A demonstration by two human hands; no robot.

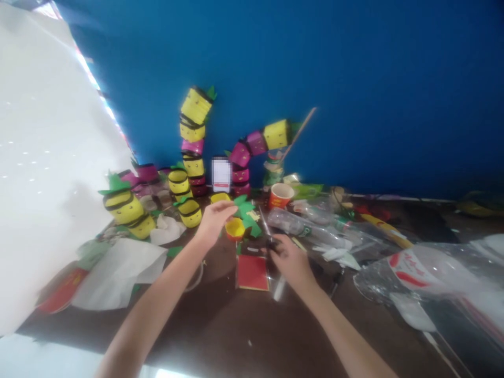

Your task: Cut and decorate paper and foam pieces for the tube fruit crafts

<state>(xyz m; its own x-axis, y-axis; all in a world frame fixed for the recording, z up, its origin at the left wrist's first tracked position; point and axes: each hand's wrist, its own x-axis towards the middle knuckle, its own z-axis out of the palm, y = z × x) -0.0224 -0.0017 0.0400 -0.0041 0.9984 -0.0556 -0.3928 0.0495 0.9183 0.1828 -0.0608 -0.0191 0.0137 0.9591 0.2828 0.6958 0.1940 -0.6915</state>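
My left hand (214,223) is closed in a pinch at the edge of a green paper leaf cutout (248,216). Just below its fingertips sits a small yellow cup (235,229) with an orange side. My right hand (290,258) is wrapped around the dark handles of what look like scissors (266,223), blurred, with the blades pointing away from me towards the green leaf. A red square of paper or card (252,272) lies on the table between my forearms.
Yellow and purple decorated cups (192,165) stand stacked along the blue wall. A red paper cup (281,195) is behind my right hand. Clear plastic bottles (303,227) lie to the right. White paper (120,270) covers the left side of the dark table (220,331).
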